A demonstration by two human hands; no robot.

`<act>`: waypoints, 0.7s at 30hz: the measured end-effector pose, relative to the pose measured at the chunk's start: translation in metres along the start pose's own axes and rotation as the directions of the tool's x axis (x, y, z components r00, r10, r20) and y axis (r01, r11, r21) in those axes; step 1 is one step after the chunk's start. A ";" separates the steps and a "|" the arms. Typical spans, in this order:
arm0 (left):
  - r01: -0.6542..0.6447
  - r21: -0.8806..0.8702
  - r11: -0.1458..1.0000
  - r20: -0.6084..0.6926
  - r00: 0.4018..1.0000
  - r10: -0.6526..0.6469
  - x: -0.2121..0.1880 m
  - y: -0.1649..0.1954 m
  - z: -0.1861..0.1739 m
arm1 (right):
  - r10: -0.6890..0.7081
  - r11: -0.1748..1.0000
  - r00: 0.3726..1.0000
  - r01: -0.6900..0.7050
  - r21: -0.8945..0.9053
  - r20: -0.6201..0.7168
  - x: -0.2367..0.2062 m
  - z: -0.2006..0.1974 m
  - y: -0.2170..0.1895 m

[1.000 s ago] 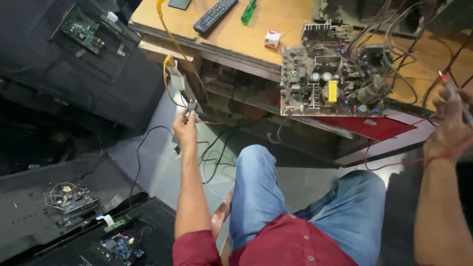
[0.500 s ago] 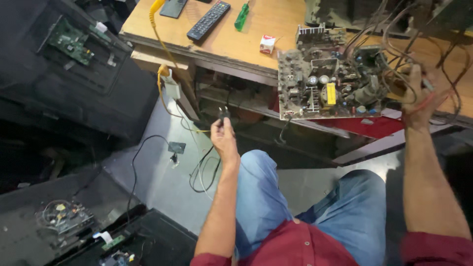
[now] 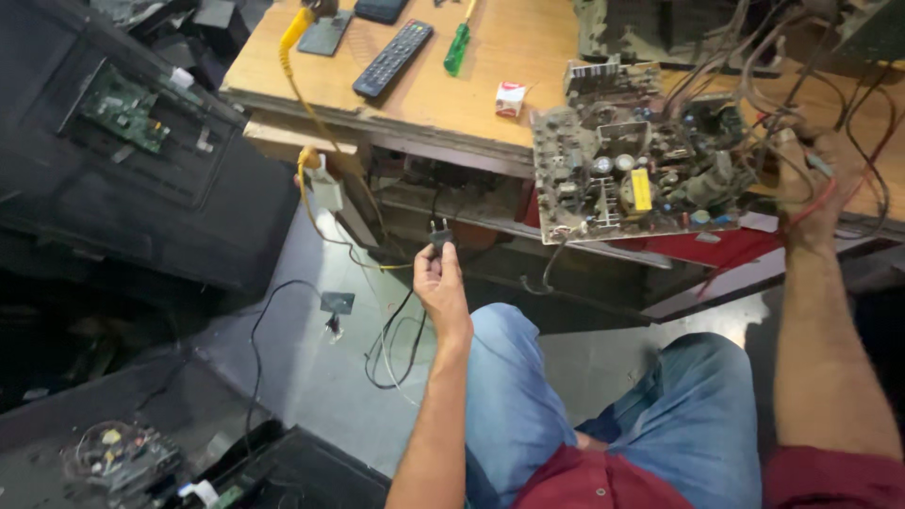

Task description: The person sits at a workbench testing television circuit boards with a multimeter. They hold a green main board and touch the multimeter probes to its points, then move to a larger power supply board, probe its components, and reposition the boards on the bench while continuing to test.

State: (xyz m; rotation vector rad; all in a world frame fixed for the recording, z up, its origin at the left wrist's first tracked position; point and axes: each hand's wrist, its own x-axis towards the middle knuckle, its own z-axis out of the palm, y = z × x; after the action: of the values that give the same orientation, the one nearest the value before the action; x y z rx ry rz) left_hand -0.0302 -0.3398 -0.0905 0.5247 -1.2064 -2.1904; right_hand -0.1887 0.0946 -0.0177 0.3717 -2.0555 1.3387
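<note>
My left hand (image 3: 439, 286) is raised in front of the wooden bench (image 3: 528, 57) and pinches a small black two-pin plug (image 3: 439, 232), whose cord hangs down toward the floor. My right hand (image 3: 818, 184) reaches into a tangle of red and dark wires (image 3: 830, 104) at the right end of a dusty circuit board (image 3: 633, 170) that overhangs the bench edge. Its fingers are closed around some of those wires.
On the bench lie a black remote (image 3: 393, 57), a green-handled screwdriver (image 3: 457, 49) and a small red-and-white box (image 3: 510, 98). A yellow cable (image 3: 300, 113) drops to a white socket block (image 3: 325, 188). Opened black TV backs (image 3: 141, 160) with green boards stand left.
My left hand has swung right and nearer to the bench with the plug. My right hand moved from open air into the wires beside the circuit board. The view shifted left.
</note>
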 end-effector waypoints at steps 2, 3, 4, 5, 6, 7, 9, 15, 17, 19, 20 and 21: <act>-0.011 0.023 1.000 0.053 0.999 0.009 -0.006 0.000 0.006 | -0.009 0.992 0.999 0.014 0.126 -0.040 0.002 0.006 0.000; -0.031 0.029 0.999 0.095 0.995 0.028 -0.010 0.000 0.009 | 0.007 0.978 0.998 0.007 0.206 -0.065 0.003 0.009 -0.001; -0.052 0.034 0.998 0.136 0.990 0.047 -0.013 0.000 0.012 | 0.022 0.958 0.996 0.005 0.287 -0.088 0.004 0.010 -0.003; -0.058 0.056 0.997 0.173 0.984 0.047 -0.018 -0.001 0.015 | 0.025 0.999 0.999 -0.023 0.046 -0.043 0.004 0.006 -0.006; -0.066 0.078 0.995 0.207 0.977 0.048 -0.022 -0.002 0.017 | 0.042 0.979 0.999 -0.041 -0.197 0.002 0.004 0.000 -0.010; -0.076 0.100 0.992 0.239 0.970 0.050 -0.025 -0.004 0.019 | 0.072 0.903 0.996 -0.046 -0.428 0.044 0.003 -0.003 -0.013; -0.065 0.128 0.990 0.300 0.954 0.024 -0.031 -0.008 0.023 | 0.019 0.973 0.998 -0.003 -0.232 0.064 0.003 -0.003 -0.016; -0.038 0.174 0.984 0.355 0.934 -0.027 -0.042 -0.019 0.028 | 0.054 0.999 0.996 -0.054 0.001 0.070 0.006 0.003 -0.016; -0.038 0.156 0.987 0.375 0.927 -0.024 -0.044 -0.020 0.031 | 0.020 1.000 0.997 -0.019 -0.019 0.074 0.008 0.002 -0.019; -0.052 0.134 0.990 0.406 0.914 -0.007 -0.047 -0.020 0.035 | 0.010 0.999 0.997 -0.006 -0.051 0.073 0.009 0.000 -0.025; -0.037 0.139 0.990 0.410 0.912 -0.023 -0.048 -0.020 0.037 | 0.028 0.998 0.996 -0.022 -0.065 0.083 0.011 -0.001 -0.028; -0.023 0.144 0.989 0.413 0.910 -0.039 -0.050 -0.020 0.040 | 0.046 0.996 0.995 -0.038 -0.079 0.094 0.012 -0.002 -0.032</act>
State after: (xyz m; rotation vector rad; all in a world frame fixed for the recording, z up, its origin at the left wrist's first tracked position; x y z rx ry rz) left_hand -0.0215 -0.2741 -0.0840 0.1150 -1.5960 -2.3028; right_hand -0.1794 0.0839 0.0130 0.3667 -2.1981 1.2843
